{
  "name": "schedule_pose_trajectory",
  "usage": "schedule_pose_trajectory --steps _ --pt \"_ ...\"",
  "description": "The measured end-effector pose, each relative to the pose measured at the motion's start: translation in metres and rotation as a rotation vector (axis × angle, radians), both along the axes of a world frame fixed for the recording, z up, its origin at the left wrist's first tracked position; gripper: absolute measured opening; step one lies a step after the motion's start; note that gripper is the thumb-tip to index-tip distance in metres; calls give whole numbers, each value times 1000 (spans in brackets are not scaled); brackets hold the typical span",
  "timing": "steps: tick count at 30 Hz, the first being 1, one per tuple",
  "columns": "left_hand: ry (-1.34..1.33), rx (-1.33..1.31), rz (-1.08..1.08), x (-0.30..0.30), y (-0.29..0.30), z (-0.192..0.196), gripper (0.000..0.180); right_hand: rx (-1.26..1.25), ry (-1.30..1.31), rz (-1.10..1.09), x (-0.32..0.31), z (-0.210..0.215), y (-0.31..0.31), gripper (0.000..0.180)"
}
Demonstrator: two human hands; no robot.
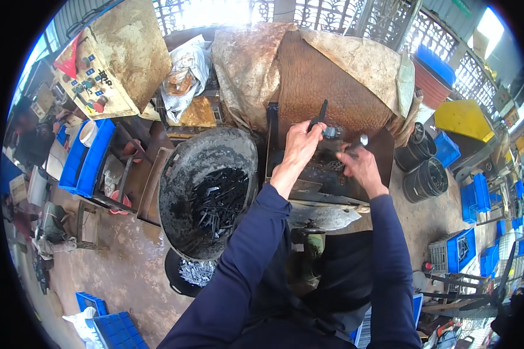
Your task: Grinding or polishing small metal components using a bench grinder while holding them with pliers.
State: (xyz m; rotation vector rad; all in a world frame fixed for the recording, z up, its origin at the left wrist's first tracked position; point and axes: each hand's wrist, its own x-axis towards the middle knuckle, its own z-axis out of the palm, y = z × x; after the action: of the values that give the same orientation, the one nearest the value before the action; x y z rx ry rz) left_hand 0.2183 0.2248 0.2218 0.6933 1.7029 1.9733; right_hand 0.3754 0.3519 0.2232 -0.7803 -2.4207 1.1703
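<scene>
My left hand (301, 144) is closed around a dark, narrow metal piece (320, 114) whose pointed end sticks up past the fingers. Beside its fingertips is a small grey metal block (331, 132) on the dark, grimy workbench (308, 185). To the right, my right hand (362, 167) is wrapped round the handle of a hammer. The shiny round hammer head (364, 139) stands above that fist, apart from the metal piece. Part of the handle is hidden by the fingers.
Left of the bench stands a large black tub (177, 174) holding many dark metal pieces. Below it, a smaller black bucket (174, 273) holds silvery pieces. A control box (93, 81) is at far left. Black buckets (426, 180) stand to the right. Stained cloths (244, 70) hang behind.
</scene>
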Motion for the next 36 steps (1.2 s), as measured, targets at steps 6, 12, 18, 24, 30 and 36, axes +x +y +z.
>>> schedule_pose_trajectory --steps 6,12,18,24,30,36 --pt "214 -105 -9 -7 12 -23 26 662 -16 355 54 -10 -30 29" --pt "333 -166 -19 -15 14 -34 29 570 -336 367 66 -23 -51 33" --pt "896 -525 -6 -25 11 -67 27 545 -194 188 51 -26 -22 25" --pt "784 -763 -271 -33 16 -77 26 525 -143 12 29 -23 -7 18" --pt "864 -582 -148 -36 24 -102 27 407 -87 -48 13 -30 11 23" --pt "579 -486 -307 -26 36 -62 27 -377 210 -177 0 -28 15 35"
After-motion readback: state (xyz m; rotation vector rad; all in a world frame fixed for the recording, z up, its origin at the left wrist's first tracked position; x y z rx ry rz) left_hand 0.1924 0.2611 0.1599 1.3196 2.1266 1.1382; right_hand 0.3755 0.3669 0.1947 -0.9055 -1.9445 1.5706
